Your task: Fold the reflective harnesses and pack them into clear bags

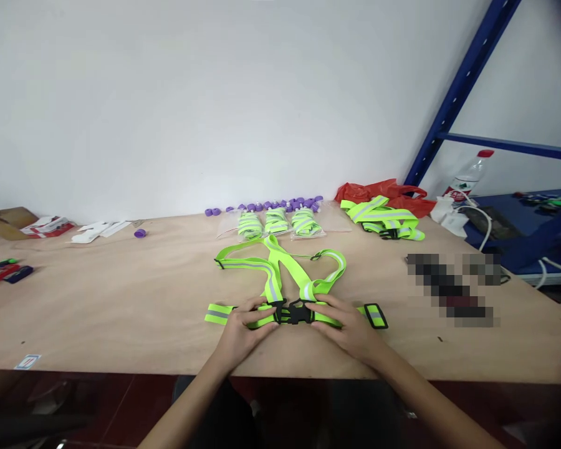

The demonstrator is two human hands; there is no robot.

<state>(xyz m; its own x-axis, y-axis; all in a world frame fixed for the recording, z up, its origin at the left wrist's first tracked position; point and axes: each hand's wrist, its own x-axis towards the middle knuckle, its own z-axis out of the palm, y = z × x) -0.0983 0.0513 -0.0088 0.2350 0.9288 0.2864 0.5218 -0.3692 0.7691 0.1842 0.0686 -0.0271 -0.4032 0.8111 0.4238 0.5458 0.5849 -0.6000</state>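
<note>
A neon yellow-green reflective harness (pixel 292 262) with grey stripes lies spread on the table in front of me. Its black side-release buckle (pixel 301 313) is at the near side, between my hands; the two halves meet or nearly meet, and I cannot tell if they are locked. My left hand (pixel 244 328) pinches the strap at the buckle's left half. On the other side, my right hand (pixel 348 322) grips the strap at the right half, fingers on top and thumb at the near edge. A black rectangular slider (pixel 376 316) sits on the strap end to the right.
Behind the harness lie several bagged folded straps (pixel 276 221) and purple caps (pixel 266 205). Another reflective harness (pixel 383 218) rests by a red plastic bag (pixel 388 190). A bottle (pixel 467 178) stands near the blue rack (pixel 458 81). An open cardboard box (pixel 7 222) sits far left.
</note>
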